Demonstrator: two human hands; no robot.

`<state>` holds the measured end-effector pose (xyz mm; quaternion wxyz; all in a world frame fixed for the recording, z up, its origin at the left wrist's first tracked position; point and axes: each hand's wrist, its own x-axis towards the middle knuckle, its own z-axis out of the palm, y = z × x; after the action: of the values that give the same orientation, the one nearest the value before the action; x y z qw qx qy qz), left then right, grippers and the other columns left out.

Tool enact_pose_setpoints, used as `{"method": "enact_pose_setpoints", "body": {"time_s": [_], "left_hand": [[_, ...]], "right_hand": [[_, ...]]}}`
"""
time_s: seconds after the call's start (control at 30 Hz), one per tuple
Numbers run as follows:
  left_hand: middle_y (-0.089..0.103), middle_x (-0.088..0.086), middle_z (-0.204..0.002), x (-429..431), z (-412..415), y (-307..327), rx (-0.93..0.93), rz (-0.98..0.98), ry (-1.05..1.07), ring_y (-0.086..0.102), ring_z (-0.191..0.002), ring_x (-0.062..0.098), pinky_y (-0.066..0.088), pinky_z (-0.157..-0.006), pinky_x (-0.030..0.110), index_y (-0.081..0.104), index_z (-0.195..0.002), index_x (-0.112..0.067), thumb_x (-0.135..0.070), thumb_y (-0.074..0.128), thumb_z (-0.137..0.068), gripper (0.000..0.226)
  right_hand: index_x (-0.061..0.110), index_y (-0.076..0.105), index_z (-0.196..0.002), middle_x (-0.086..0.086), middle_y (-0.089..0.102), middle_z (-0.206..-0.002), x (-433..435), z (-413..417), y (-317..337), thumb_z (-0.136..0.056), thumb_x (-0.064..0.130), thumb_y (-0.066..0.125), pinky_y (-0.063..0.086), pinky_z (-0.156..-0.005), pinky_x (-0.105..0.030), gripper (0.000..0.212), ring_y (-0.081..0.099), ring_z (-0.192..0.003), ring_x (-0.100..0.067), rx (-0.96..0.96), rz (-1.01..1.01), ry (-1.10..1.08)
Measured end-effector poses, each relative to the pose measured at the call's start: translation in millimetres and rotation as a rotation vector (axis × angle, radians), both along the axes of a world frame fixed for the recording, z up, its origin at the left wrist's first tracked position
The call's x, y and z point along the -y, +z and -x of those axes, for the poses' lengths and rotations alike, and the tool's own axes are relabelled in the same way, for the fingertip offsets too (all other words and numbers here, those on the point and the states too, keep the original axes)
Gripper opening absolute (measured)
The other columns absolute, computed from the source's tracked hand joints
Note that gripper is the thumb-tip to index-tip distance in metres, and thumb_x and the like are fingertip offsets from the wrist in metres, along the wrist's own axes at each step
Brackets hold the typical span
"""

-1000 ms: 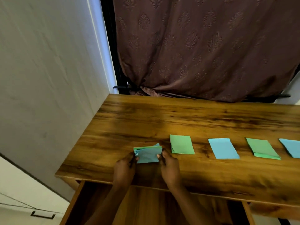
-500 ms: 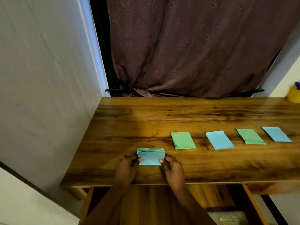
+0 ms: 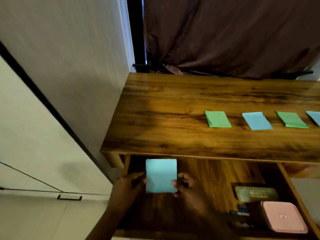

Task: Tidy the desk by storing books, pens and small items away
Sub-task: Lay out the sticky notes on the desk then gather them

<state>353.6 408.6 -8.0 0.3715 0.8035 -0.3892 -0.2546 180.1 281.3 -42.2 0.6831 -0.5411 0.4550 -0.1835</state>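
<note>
While hands (image 3: 129, 185) (image 3: 188, 186) pinch blue notes (image 3: 161, 175), case (image 3: 256, 194) lettering blurred

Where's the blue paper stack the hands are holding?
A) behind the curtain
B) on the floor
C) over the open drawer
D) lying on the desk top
C: the left hand and right hand hold the blue paper stack over the open drawer, below the desk front edge.

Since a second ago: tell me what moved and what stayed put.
The blue paper stack, pinched between left grip and right grip throughout, came off the desk top toward the person and is now held at the open drawer. Nothing was let go. The row of green and blue stacks stayed.
</note>
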Motion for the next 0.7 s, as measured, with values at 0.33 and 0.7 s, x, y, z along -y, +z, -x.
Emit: {"method": "enact_pose_setpoints", "body": {"time_s": [0.33,0.7], "left_hand": [[0.002,0.003,-0.159,-32,-13,-72,0.39,-0.167,-0.055,0.008,-0.146,0.022,0.022,-0.115,0.044,0.002,-0.152,-0.02,-0.069,0.004,-0.088,0.08],[-0.016,-0.002,-0.157,-31,-13,-69,0.42,-0.216,-0.065,-0.011,-0.144,0.015,0.007,-0.118,0.042,-0.015,-0.148,-0.023,-0.059,0.0,-0.086,0.074]], "right_hand": [[0.0,0.043,-0.125,-0.021,0.051,-0.123,28,-70,-59,-0.093,0.006,0.053,0.048,-0.052,-0.021,0.034,0.053,-0.071,-0.018,-0.282,-0.197,-0.118],[0.008,0.067,-0.096,-0.01,0.067,-0.111,26,-132,-73,-0.078,0.02,0.074,0.05,-0.088,-0.033,0.023,0.061,-0.103,-0.029,-0.483,0.169,-0.143]]}}
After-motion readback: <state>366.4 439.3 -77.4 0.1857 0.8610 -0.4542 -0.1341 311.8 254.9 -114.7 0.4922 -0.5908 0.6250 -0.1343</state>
